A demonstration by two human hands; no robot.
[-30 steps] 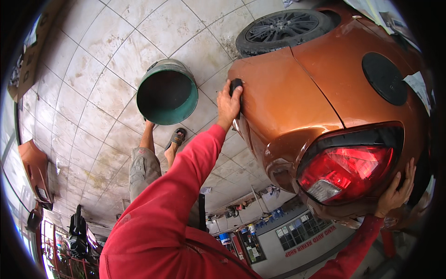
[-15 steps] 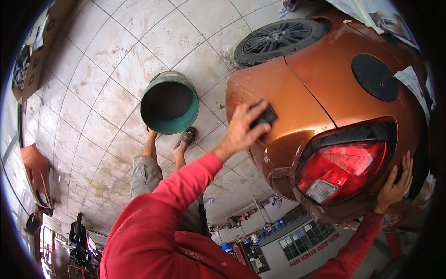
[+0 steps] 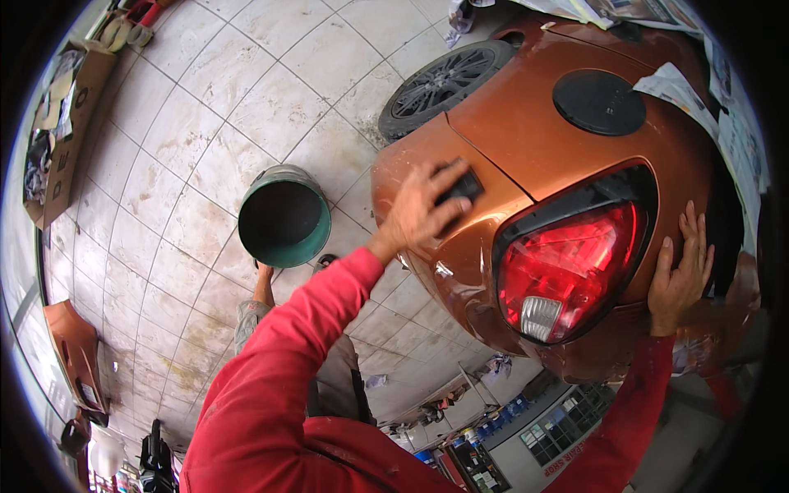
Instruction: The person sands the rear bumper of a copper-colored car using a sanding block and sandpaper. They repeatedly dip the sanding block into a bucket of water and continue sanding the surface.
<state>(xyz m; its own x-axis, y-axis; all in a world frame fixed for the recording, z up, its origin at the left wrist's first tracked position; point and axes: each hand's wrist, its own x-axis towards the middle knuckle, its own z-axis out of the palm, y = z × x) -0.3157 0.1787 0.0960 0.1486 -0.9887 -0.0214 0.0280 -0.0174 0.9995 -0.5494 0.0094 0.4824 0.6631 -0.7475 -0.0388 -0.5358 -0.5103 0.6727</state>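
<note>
My left hand (image 3: 415, 207) is closed around a small dark block (image 3: 462, 187), which rests on the orange rear bumper (image 3: 481, 215) of a car. The block's kind is not clear; it could be a sponge or a sanding pad. Just beyond it runs the seam between bumper and side panel. My right hand (image 3: 682, 273) lies flat with fingers spread on the orange bodywork, right of the red tail light (image 3: 571, 267). A round black disc (image 3: 598, 102) is set in the side panel farther ahead.
A dark green bucket (image 3: 319, 240) stands on the tiled floor (image 3: 238, 123) by my feet. The car's wheel (image 3: 444, 89) is farther off. Paper sheets (image 3: 674, 86) cover parts of the car. At left are a cardboard box (image 3: 80, 123) and a loose orange panel (image 3: 76, 353).
The view has shifted, so car and bucket appear displaced. My left hand has carried the dark block over the bumper, nearer the seam. The right hand stays flat beside the tail light.
</note>
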